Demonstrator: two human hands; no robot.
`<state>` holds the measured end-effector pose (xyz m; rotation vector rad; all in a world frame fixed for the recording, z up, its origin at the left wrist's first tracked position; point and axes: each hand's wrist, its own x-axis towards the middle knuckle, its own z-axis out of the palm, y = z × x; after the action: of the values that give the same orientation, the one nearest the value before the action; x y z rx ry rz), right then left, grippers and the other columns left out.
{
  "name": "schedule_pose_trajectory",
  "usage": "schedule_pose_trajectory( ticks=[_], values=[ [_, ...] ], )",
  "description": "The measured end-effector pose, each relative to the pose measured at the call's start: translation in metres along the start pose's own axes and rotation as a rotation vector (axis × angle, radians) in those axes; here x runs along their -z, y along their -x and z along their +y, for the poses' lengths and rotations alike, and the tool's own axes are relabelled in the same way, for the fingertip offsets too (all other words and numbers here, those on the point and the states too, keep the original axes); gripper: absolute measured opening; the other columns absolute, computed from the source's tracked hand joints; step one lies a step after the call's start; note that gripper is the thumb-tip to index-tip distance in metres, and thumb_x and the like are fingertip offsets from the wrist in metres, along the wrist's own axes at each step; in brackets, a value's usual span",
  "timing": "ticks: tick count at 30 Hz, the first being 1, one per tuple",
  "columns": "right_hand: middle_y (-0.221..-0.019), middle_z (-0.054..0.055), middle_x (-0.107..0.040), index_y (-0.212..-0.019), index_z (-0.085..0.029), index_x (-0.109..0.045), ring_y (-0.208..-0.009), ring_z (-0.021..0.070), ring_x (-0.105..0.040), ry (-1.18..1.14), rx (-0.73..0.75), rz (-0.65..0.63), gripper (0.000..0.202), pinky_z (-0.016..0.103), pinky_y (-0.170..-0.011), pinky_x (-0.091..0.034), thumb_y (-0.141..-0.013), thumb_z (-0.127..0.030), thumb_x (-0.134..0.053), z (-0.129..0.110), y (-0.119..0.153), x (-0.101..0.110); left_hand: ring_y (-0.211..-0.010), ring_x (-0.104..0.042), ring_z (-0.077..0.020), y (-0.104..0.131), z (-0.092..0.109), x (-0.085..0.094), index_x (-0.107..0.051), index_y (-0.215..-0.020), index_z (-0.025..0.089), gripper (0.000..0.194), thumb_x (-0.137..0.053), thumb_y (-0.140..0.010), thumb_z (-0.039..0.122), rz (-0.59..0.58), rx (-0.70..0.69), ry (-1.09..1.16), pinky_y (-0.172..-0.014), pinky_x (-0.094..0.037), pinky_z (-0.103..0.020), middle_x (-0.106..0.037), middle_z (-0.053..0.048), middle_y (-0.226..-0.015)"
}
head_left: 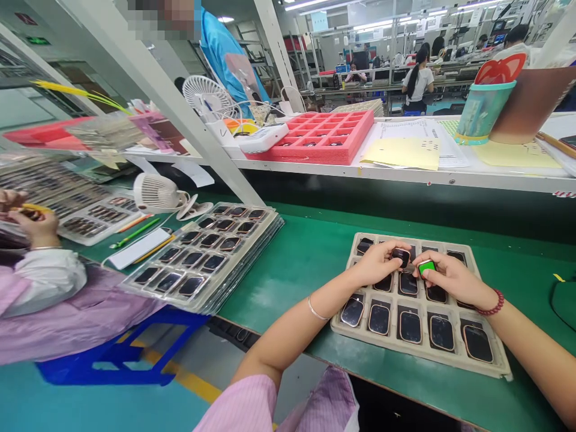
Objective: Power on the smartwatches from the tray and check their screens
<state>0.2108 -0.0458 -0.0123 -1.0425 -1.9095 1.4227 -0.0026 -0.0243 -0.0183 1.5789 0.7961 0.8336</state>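
Note:
A cream tray point(382, 342) with several dark-faced smartwatch bodies in its pockets lies on the green bench under both of my hands. My left hand point(377, 261) pinches a smartwatch body point(400, 257) with a black screen over the tray's back rows. Close beside it, my right hand point(454, 277) grips another smartwatch body point(425, 266), its screen lit bright green. The two watch bodies are held apart. Some pockets behind the hands are partly hidden.
Left of me is a stack of clear trays point(193, 258) with watch bodies. A small white fan point(157, 193), pens and a co-worker's hand point(38, 225) are further left. A shelf point(324, 168) along the back carries a red foam tray point(333, 132), papers and a teal cup point(483, 111).

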Motion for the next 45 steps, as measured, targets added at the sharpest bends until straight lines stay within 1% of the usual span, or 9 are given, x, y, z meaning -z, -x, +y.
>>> schedule_pose_trajectory(
  ticks=[3,7,11,15,27,33,45],
  values=[
    [-0.089,0.006,-0.061,-0.104,-0.019,-0.057,-0.073,0.0165,-0.054,-0.018,-0.002,0.007,0.020,0.031,-0.064,-0.051,-0.090,-0.030,-0.051,-0.0022,0.0004,-0.0009,-0.081,-0.062,-0.0138,0.0002,-0.0004,0.0003,-0.058,-0.112,0.014,0.032,-0.053,-0.080,0.014,0.014,-0.001,-0.016,-0.075,-0.053,-0.029,-0.062,-0.010,-0.106],
    [-0.090,0.006,-0.061,-0.104,-0.019,-0.056,-0.073,0.0160,-0.054,-0.029,-0.006,-0.001,0.020,0.031,-0.065,-0.051,-0.091,-0.032,-0.049,-0.0029,0.0007,-0.0008,-0.080,-0.062,-0.0138,0.0000,-0.0015,0.0006,-0.058,-0.111,0.014,0.030,-0.054,-0.081,0.018,0.004,-0.008,0.004,-0.075,-0.053,-0.029,-0.062,-0.010,-0.107],
    [-0.089,0.005,-0.061,-0.103,-0.018,-0.057,-0.071,0.0154,-0.053,-0.015,-0.005,-0.006,0.021,0.031,-0.064,-0.050,-0.091,-0.034,-0.050,-0.0025,0.0004,-0.0004,-0.078,-0.062,-0.0135,-0.0003,-0.0015,0.0003,-0.058,-0.111,0.014,0.031,-0.054,-0.081,0.017,0.013,0.002,-0.016,-0.074,-0.054,-0.030,-0.062,-0.011,-0.108],
    [-0.089,0.006,-0.061,-0.104,-0.018,-0.056,-0.071,0.0155,-0.053,-0.009,-0.013,0.000,0.023,0.031,-0.065,-0.051,-0.091,-0.036,-0.049,-0.0023,0.0004,-0.0004,-0.083,-0.062,-0.0149,-0.0002,-0.0012,-0.0002,-0.058,-0.111,0.014,0.031,-0.054,-0.080,0.017,0.006,-0.009,-0.010,-0.076,-0.054,-0.030,-0.062,-0.010,-0.107],
    [-0.087,0.007,-0.064,-0.106,-0.018,-0.060,-0.067,0.0152,-0.055,-0.006,-0.016,0.021,0.032,0.032,-0.062,-0.052,-0.090,-0.044,-0.051,-0.0036,0.0010,-0.0007,-0.083,-0.062,-0.0152,0.0007,0.0008,-0.0002,-0.058,-0.111,0.013,0.031,-0.052,-0.081,0.016,0.011,-0.001,-0.035,-0.076,-0.053,-0.030,-0.063,-0.009,-0.100],
    [-0.088,0.007,-0.063,-0.107,-0.018,-0.059,-0.067,0.0149,-0.055,0.015,-0.024,0.017,0.030,0.032,-0.064,-0.051,-0.091,-0.042,-0.050,-0.0043,0.0012,-0.0005,-0.084,-0.062,-0.0160,0.0001,-0.0006,0.0001,-0.058,-0.111,0.014,0.031,-0.055,-0.080,0.018,0.003,0.013,-0.023,-0.077,-0.053,-0.031,-0.063,-0.009,-0.101],
    [-0.090,0.007,-0.063,-0.107,-0.018,-0.059,-0.069,0.0158,-0.056,0.021,-0.005,0.009,0.027,0.032,-0.064,-0.052,-0.091,-0.038,-0.050,-0.0033,0.0008,-0.0006,-0.082,-0.063,-0.0156,0.0004,0.0009,0.0002,-0.058,-0.111,0.013,0.031,-0.053,-0.081,0.017,0.007,0.026,-0.023,-0.077,-0.053,-0.031,-0.064,-0.010,-0.101]
  ],
)
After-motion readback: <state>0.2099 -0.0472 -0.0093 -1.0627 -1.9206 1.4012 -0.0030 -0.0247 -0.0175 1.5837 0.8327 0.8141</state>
